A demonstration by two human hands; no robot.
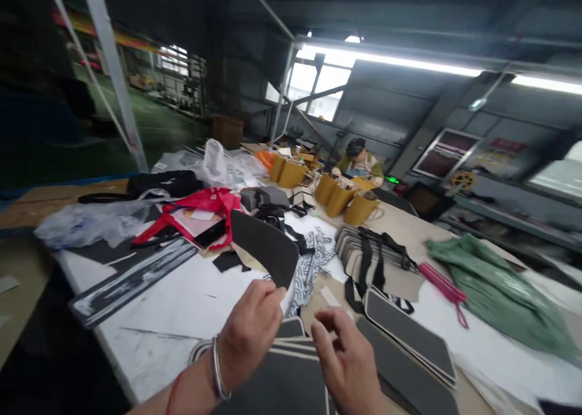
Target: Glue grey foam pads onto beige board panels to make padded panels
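My left hand (255, 323) is closed in a pinch on the near edge of a dark grey panel (268, 243), which stands up and bends away over the table. My right hand (342, 353) hovers to the right of it, fingers curled and thumb apart, with nothing visible between them. Under both hands lies a stack of dark grey panels with pale edges (284, 381). Close to the right of my right hand, more dark panels with pale edging (409, 336) lie piled.
Beige pieces with black straps (379, 254) lie in a row beyond. A pink pouch (442, 283) and green cloth (495, 288) are on the right. At left are a long streaked bar (136, 282), red bag (218, 202) and clear plastic (100, 218). A person (359, 160) sits behind mustard-coloured pieces (339, 198).
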